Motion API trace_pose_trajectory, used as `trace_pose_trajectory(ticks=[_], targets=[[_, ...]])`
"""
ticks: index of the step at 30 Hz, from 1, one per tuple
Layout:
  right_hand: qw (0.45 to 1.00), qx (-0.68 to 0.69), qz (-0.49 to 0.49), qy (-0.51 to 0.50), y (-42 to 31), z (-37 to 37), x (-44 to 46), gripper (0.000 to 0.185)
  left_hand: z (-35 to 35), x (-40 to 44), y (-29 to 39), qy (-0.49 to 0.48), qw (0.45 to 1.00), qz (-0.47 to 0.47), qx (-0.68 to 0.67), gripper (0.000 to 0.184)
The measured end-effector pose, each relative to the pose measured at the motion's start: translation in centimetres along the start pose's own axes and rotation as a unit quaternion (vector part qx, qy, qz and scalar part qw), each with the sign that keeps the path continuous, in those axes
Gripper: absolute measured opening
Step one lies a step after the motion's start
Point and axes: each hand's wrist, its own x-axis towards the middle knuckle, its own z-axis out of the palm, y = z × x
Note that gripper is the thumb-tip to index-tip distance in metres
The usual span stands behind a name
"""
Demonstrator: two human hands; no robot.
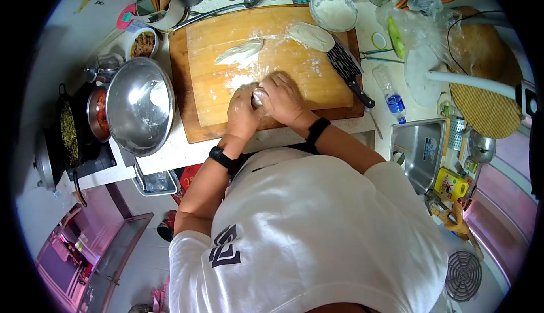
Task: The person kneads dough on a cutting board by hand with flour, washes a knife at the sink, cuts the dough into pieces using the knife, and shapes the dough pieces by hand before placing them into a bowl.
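Both my hands meet over the near middle of the floured wooden board [209,97]. My left hand [243,110] and my right hand [280,98] are curled around a small pale lump of dough [258,97], which shows between them. Two flattened dough pieces lie farther back on the board, one at the left [240,52] and one at the right [311,36]. A black-handled cleaver [347,66] rests along the board's right side, beside the right dough piece.
A large metal bowl [140,106] stands left of the board. Behind the board's back right is a bowl of flour [334,11]. To the right are a plastic bottle [393,100] and a sink [416,154]. A long spoon [218,9] lies along the back edge.
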Motion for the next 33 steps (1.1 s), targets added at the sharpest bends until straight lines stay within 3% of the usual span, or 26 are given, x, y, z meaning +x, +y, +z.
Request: trace_pose_trajectory(ticks=[3,5,7,9,11,13,14,15,16,17,19,21,23,24,25,27,28,29,31,33], targets=[[0.996,-0.05,-0.063,0.033,2.2,1.1,2.3,0.022,0.9,1.7,-0.6,0.031,0.999,-0.025,0.032,0.04],[0.998,-0.061,-0.023,0.021,3.0,1.6,3.7,0.023,0.5,3.9,-0.1,-0.009,0.991,-0.111,0.074,0.032],[0.999,0.013,-0.001,0.052,3.6,1.6,4.6,0.027,0.1,5.1,0.9,-0.02,0.99,-0.118,0.071,0.03],[0.996,0.078,0.042,0.006,3.6,0.6,4.6,0.03,-0.1,4.4,2.2,0.064,0.995,0.033,0.071,0.032],[0.954,0.206,0.213,-0.041,1.4,-1.1,2.8,0.031,0.1,3.0,3.1,0.043,0.993,0.104,0.031,0.042],[0.964,0.207,0.163,0.014,1.3,0.1,-0.3,0.029,0.1,1.3,3.8,0.029,0.996,0.073,-0.042,0.049],[0.991,0.121,0.049,0.026,1.4,-0.2,-0.5,0.028,0.5,1.2,2.9,0.029,0.996,0.073,-0.041,0.049],[0.997,0.033,-0.065,0.039,1.5,-0.2,-0.5,0.028,0.6,1.2,2.2,0.013,0.999,0.008,-0.035,0.051],[0.996,0.01,-0.075,0.053,1.7,0.1,0.1,0.03,0.7,0.9,1.5,-0.005,0.998,-0.062,-0.026,0.052],[0.996,0.015,-0.073,0.052,2.2,0.4,1.0,0.03,1.1,1.0,0.8,-0.008,0.998,-0.065,-0.023,0.052],[0.997,-0.011,-0.035,0.075,3.0,0.7,3.0,0.032,0.6,3.4,2.2,-0.02,0.98,-0.196,0.025,0.044],[0.997,-0.024,-0.029,0.068,3.0,0.5,3.6,0.033,0.9,4.0,1.5,0.008,0.988,-0.153,0.02,0.039],[0.968,0.19,0.165,-0.015,1.7,-0.4,3.7,0.035,-0.1,4.1,2.5,0.03,0.997,-0.019,0.064,0.04],[0.932,0.285,0.224,-0.021,1.6,0.3,3.1,0.038,-0.7,3.6,3.3,-0.011,0.997,-0.003,0.083,0.04],[0.93,0.286,0.229,-0.025,1.5,0.8,2.0,0.038,-0.4,2.7,3.3,-0.016,0.996,-0.009,0.082,0.04],[0.977,0.186,0.086,0.064,0.6,1.2,-0.3,0.043,0.3,1.4,2.6,-0.081,0.996,0.012,-0.027,0.043],[0.993,0.1,0.053,0.039,0.9,0.7,-0.7,0.043,0.4,1.2,2.3,-0.036,0.998,0.048,-0.017,0.046],[0.993,0.1,0.051,0.041,1.4,0.8,0.0,0.043,0.6,1.5,1.7,-0.035,0.998,0.05,-0.016,0.046],[0.997,-0.004,-0.028,0.07,2.2,1.5,1.1,0.041,0.8,1.8,1.1,-0.006,0.988,-0.149,-0.033,0.049],[0.995,-0.021,-0.025,0.096,3.1,1.9,2.7,0.039,1.3,3.1,0.8,0.031,0.984,-0.169,0.046,0.052]])
